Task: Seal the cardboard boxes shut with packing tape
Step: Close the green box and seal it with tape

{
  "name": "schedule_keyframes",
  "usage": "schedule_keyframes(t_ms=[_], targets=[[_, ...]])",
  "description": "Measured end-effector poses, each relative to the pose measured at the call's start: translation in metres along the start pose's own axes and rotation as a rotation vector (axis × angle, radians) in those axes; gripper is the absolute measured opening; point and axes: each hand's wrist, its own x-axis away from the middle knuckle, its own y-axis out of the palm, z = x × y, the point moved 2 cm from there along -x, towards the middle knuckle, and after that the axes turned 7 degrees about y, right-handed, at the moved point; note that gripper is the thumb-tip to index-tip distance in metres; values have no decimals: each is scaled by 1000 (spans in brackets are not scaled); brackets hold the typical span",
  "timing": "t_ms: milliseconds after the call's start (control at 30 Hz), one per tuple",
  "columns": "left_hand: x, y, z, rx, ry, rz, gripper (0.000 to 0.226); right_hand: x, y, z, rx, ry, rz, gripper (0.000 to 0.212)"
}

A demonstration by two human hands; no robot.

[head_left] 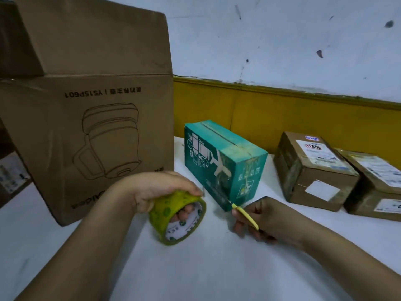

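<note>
A teal cardboard box (225, 161) lies on the white table (195, 268), its top seam running away from me. My left hand (156, 187) grips a yellow-green roll of packing tape (178, 218), fingers through its core, just left of the box's near corner. My right hand (267, 218) holds yellow-handled scissors (245, 216), their blades pointing at the box's near bottom corner. A large brown carton (86, 135) with an open top flap stands at the left.
Two small brown parcels with white labels (312, 170) (377, 185) sit side by side at the right. A yellow wall band (282, 114) runs behind the table. Another carton edge (10, 170) shows at the far left.
</note>
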Motion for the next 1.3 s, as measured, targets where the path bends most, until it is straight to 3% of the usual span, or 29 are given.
schedule_keyframes(t_ms=[100, 133, 200, 367, 400, 467, 533, 600, 667, 733, 867, 967, 1067, 1133, 1167, 1300], targets=[[10, -12, 0, -56, 7, 69, 68, 11, -2, 8, 486, -56, 184, 36], [12, -14, 0, -76, 14, 105, 69, 16, -1, 12, 687, -77, 258, 33], [15, -16, 3, -98, 49, 176, 65, 28, 1, 13, 859, -79, 361, 23], [9, -9, 5, -27, 108, 219, 45, 42, 10, -11, 1023, -9, 438, 26], [7, -8, 6, -27, 121, 236, 41, 44, 10, -18, 1001, -43, 538, 29], [6, -5, 6, -20, 157, 253, 27, 46, 8, -35, 868, -256, 911, 37], [5, -2, 7, 21, 182, 237, 26, 34, 3, -44, 687, -363, 1164, 67], [4, 2, 7, 43, 198, 212, 27, 6, -3, -46, 538, -256, 1086, 98], [4, 6, 8, 56, 219, 202, 27, -21, 2, -46, 382, -223, 970, 103], [5, 5, 9, 54, 235, 191, 26, -37, 8, -43, 325, -268, 974, 101], [11, 1, 12, 14, 285, 193, 22, -29, 19, -38, 500, -247, 1041, 125], [28, 1, 15, 73, 382, 179, 22, 1, 29, -57, 278, -531, 1020, 97], [64, 8, 12, 19, 463, 201, 24, 11, 38, -87, 17, -500, 738, 65], [94, 14, 6, -26, 475, 287, 24, 11, 48, -102, -154, -492, 557, 22], [110, 16, 1, -22, 468, 335, 24, 13, 57, -108, -181, -520, 497, 12], [176, 25, -27, -20, 403, 482, 24, 34, 108, -126, -211, -602, 216, 25]])
